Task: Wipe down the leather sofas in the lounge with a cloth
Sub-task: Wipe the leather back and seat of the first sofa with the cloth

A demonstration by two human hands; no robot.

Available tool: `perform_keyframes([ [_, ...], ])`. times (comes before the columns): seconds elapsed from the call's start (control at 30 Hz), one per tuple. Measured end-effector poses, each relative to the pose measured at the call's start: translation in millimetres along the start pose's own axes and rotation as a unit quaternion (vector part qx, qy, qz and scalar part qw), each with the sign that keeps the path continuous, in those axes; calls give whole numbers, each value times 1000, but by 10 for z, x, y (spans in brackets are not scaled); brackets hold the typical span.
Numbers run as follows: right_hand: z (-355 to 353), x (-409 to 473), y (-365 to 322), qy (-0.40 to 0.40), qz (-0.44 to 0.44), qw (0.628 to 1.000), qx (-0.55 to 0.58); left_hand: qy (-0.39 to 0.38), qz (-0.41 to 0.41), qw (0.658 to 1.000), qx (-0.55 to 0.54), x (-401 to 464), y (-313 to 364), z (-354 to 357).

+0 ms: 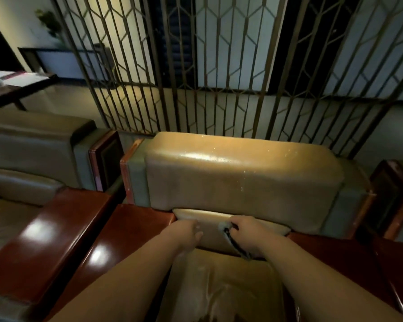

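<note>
Here the right hand [248,233] is curling its fingers [236,223] around a dark cloth [234,242] at the small lumbar cushion [209,219] of the leather sofa [242,177]; the left hand [187,234] is lying relaxed on that cushion's left end. Glossy wooden armrests [116,240] are flanking the seat, a metal lattice screen [219,66] standing behind. No writing is readable.

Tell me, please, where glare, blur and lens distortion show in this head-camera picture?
Head view: glare sits on the sofa backrest top and on the wooden armrest; the metal screen bars splay outward, a wide-angle effect; the left hand, right hand and the cloth look soft with blur; the plant is smeared.
</note>
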State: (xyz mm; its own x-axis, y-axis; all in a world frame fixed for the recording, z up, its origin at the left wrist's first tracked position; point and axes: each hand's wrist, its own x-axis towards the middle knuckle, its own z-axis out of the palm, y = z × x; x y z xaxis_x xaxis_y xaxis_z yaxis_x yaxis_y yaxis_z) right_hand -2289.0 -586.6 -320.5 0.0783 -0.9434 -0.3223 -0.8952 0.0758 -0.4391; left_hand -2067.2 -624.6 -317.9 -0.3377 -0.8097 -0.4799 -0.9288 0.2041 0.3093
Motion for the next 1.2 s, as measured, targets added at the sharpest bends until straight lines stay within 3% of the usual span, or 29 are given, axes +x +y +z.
perform_keyframes([
  [0.17,-350,-14,-9,-3,-22,1000,3,54,2,998,14,38,92,-265],
  [0.47,-673,330,-127,28,-54,998,17,86,-1,996,6,380,-176,-590],
  [0.67,-730,775,-363,46,-55,997,21,65,-34,997,16,805,-647,-918],
  [0.93,-658,1706,-672,35,-37,998,-27,115,-20,993,17,1652,-1451,-1343],
  [1.2,-613,2926,-1292,77,-75,992,-65,250,-15,968,3,2514,-2386,-1846],
])
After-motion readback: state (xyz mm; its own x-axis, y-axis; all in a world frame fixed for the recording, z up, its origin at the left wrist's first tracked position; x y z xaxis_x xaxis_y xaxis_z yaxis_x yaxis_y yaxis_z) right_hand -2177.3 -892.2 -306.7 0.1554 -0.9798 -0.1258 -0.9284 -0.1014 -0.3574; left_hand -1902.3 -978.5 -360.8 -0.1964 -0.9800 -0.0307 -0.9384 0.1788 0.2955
